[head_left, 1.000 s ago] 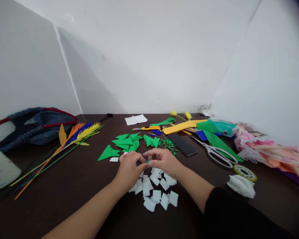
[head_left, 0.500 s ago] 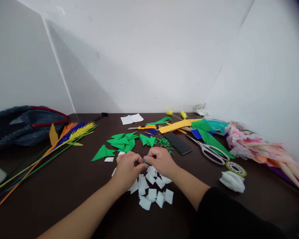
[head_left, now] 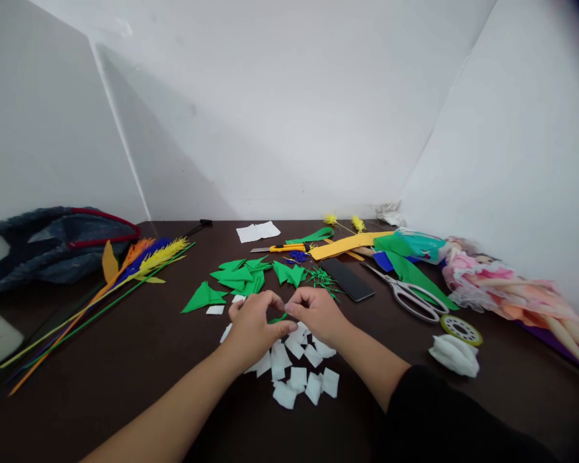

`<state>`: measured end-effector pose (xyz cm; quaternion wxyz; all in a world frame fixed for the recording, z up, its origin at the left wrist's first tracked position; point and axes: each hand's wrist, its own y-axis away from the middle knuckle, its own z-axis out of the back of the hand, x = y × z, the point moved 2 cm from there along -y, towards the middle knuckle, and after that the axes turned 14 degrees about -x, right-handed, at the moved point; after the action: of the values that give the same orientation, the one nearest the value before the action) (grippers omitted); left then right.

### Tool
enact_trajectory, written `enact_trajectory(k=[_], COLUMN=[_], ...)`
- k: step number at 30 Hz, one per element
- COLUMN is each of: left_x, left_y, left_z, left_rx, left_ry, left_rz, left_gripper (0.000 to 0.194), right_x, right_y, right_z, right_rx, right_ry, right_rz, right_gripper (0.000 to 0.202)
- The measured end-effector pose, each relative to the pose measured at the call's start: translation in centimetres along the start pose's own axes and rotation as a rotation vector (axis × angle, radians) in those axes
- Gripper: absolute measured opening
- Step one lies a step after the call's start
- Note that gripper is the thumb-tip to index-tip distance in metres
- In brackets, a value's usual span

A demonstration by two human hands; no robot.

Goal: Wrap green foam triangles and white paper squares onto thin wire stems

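Note:
A small green strip (head_left: 278, 318) shows between my two hands, just above the table. My right hand (head_left: 317, 313) pinches its end between thumb and forefinger. On the other side, my left hand (head_left: 258, 323) has its thumb and forefinger parted around the strip, with the fingertips close to my right hand. Under and in front of the hands lie several small white squares (head_left: 285, 393). Green cut pieces (head_left: 236, 274) lie in a pile beyond my left hand, and thin green bits (head_left: 321, 278) are scattered beyond my right hand.
A black phone (head_left: 348, 280), scissors (head_left: 410, 297), a tape roll (head_left: 462, 330) and crumpled white material (head_left: 454, 355) lie at the right, near dolls (head_left: 506, 283). Farther back is a yellow cutter (head_left: 287, 247). Coloured stems (head_left: 101, 292) and a denim item (head_left: 62, 241) lie left.
My left thumb and forefinger have spread apart, and more of the green strip shows between the hands. The whole view has shifted slightly.

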<state>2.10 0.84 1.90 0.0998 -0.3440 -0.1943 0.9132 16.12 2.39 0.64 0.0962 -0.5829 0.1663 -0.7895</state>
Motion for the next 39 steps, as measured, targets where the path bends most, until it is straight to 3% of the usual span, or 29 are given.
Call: enact_trajectory(k=[5, 8, 11, 16, 23, 29, 33, 39], left_x=[1.1, 1.2, 1.1, 1.4, 2.2, 1.5, 1.6, 2.3], left_y=[-0.2, -0.1, 0.1, 0.1, -0.2, 0.3, 0.4, 0.0], left_z=[-0.7, -0.9, -1.0, -0.8, -0.5, -0.1, 0.3, 0.5], left_rx=[0.298, 0.340, 0.312, 0.202, -0.028, -0.140, -0.106, 0.127], left_ry=[0.487, 0.713, 0.795, 0.725, 0.377, 0.092, 0.086, 0.372], left_rz=[0.095, 0.139, 0.206, 0.197, 0.071, -0.038, -0.038, 0.038], left_gripper=[0.032, 0.034, 0.029, 0.021, 0.009, 0.012, 0.008, 0.026], right_x=[0.3, 0.8, 1.4, 1.4, 0.8, 0.9, 1.1, 1.3], right_y=[-0.1, 0.0, 0.0, 0.1, 0.1, 0.3, 0.3, 0.3], right_z=[0.2, 0.5, 0.7, 0.4, -0.5, -0.9, -0.9, -0.8], right_rx=[-0.001, 0.013, 0.031, -0.012, -0.040, -0.046, -0.051, -0.025], right_ry=[0.002, -0.003, -0.008, 0.047, 0.114, 0.132, 0.137, 0.112], right_rz=[0.112, 0.235, 0.341, 0.413, 0.297, 0.201, 0.206, 0.277], right_gripper=[0.014, 0.017, 0.017, 0.013, 0.013, 0.013, 0.014, 0.016])
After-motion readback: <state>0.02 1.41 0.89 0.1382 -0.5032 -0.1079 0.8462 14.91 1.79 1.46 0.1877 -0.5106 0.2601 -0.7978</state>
